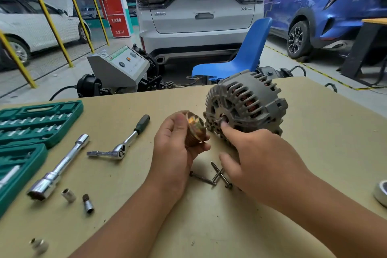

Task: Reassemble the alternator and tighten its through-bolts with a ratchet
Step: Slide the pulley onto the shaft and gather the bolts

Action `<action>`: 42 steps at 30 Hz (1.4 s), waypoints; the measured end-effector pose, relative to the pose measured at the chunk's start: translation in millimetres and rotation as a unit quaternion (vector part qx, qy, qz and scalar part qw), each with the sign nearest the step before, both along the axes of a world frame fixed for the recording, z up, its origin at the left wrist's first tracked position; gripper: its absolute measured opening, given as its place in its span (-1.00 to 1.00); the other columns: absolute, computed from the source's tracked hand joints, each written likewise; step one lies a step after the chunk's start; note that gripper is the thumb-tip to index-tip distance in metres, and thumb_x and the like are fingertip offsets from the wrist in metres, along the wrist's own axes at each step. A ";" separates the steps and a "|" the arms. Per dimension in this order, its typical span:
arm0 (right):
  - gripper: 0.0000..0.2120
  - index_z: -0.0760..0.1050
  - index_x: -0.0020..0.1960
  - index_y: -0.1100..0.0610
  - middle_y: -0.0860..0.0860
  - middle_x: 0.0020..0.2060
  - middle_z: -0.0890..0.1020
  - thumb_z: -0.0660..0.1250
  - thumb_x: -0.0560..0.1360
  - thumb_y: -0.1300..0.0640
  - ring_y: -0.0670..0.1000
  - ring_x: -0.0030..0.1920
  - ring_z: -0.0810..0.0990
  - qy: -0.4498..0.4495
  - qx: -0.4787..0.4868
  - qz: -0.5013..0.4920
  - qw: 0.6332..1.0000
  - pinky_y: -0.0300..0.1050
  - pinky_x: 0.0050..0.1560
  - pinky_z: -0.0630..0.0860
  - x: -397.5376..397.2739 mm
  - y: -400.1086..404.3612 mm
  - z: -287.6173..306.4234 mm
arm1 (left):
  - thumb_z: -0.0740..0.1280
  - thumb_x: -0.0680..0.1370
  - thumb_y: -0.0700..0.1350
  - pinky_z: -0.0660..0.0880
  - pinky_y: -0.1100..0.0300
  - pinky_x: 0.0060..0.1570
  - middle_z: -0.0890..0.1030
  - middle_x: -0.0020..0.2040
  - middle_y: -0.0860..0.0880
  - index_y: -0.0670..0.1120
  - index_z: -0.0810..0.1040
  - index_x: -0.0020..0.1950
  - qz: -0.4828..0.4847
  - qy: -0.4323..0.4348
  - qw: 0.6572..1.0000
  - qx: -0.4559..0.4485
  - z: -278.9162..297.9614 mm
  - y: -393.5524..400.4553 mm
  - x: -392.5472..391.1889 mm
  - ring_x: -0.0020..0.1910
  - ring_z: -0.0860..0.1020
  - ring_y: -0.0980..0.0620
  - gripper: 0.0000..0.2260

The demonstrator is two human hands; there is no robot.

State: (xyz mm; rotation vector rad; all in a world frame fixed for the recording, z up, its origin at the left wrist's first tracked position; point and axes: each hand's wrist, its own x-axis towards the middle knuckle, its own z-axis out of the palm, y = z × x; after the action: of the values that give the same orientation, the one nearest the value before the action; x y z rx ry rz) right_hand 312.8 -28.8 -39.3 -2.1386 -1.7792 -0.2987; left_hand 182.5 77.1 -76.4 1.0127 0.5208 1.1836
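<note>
Alternator (247, 100) under right hand (259, 159); left hand (176, 148) grips pulley (194, 130)

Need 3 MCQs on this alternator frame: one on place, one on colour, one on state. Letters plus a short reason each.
1. Where does the ratchet lie?
A. on the table, left of the hands
B. in the socket case
C. in the right hand

2. What colour is the socket case?
A. red
B. green
C. black

3. What is the left hand doing?
A. resting flat on the table
B. gripping the pulley
C. turning the ratchet

Answers:
1 A: the ratchet rests on the table between the case and the hands.
2 B: the case's moulded tray is green.
3 B: its fingers curl round the brass-coloured pulley beside the alternator, while the right hand has a fingertip at the shaft.
</note>
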 end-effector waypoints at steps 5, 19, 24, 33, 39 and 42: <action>-0.62 0.38 -0.24 0.01 -0.08 -0.33 0.48 0.24 0.50 -0.29 -0.08 -0.32 0.48 -0.010 -0.151 0.012 0.988 -0.15 -0.43 0.26 0.2 -12.1 8.7 | 0.54 0.45 0.02 0.70 -0.04 -0.11 0.66 -0.03 0.09 0.12 0.61 0.06 0.081 0.144 0.976 0.140 -2.1 -5.8 10.2 -0.08 0.72 -0.13 -0.77; -0.86 0.53 -0.33 -0.03 -0.07 -0.39 0.61 0.44 0.34 -0.03 -0.10 -0.39 0.57 0.166 -0.105 0.058 0.979 -0.32 -0.50 0.37 15.2 -12.0 16.6 | 0.69 0.31 -0.01 0.62 0.05 0.07 0.59 0.11 0.01 -0.10 0.63 0.31 0.190 0.337 0.832 0.397 7.8 -3.1 19.0 0.09 0.55 0.10 -0.39; -0.91 0.60 -0.32 0.02 -0.10 -0.48 0.59 0.46 0.30 0.02 -0.16 -0.52 0.49 0.316 0.000 0.052 0.947 -0.32 -0.53 0.36 18.2 -5.6 11.1 | 0.42 0.54 0.16 0.59 0.24 0.05 0.61 0.03 0.11 0.08 0.50 0.49 0.148 0.320 0.862 0.364 3.1 -4.7 9.2 0.03 0.60 0.18 -0.47; -0.79 0.57 -0.32 0.05 -0.11 -0.53 0.55 0.34 0.20 -0.09 -0.17 -0.56 0.48 0.355 0.005 0.048 0.934 -0.31 -0.56 0.36 11.1 0.1 -0.3 | 0.41 0.51 0.23 0.66 -0.10 -0.21 0.69 -0.16 0.08 0.10 0.61 0.07 0.113 0.323 0.890 0.300 1.4 -7.3 7.0 -0.24 0.69 0.03 -0.74; -0.87 0.57 -0.30 0.02 -0.18 -0.41 0.62 0.40 0.31 -0.03 -0.22 -0.42 0.55 0.319 -0.055 0.049 0.945 -0.39 -0.51 0.36 14.1 3.1 -10.9 | 0.40 0.51 0.21 0.57 0.04 -0.21 0.65 -0.18 0.04 0.01 0.63 0.08 0.132 0.348 0.861 0.346 2.9 -5.1 5.6 -0.20 0.63 0.00 -0.69; -0.88 0.55 -0.32 -0.01 -0.22 -0.38 0.61 0.40 0.31 -0.04 -0.21 -0.40 0.55 0.304 -0.065 0.049 0.949 -0.37 -0.49 0.36 15.8 3.3 -12.2 | 0.47 0.49 0.15 0.49 0.22 -0.20 0.61 -0.12 0.05 0.02 0.61 0.23 0.160 0.368 0.831 0.385 0.7 -2.8 4.9 -0.15 0.57 0.06 -0.62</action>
State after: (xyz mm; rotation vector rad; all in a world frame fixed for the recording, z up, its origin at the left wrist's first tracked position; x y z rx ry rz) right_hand 328.6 -25.5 -51.5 -1.9212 -1.5506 0.4694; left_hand 187.4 74.3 -75.7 2.1937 0.8647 1.2980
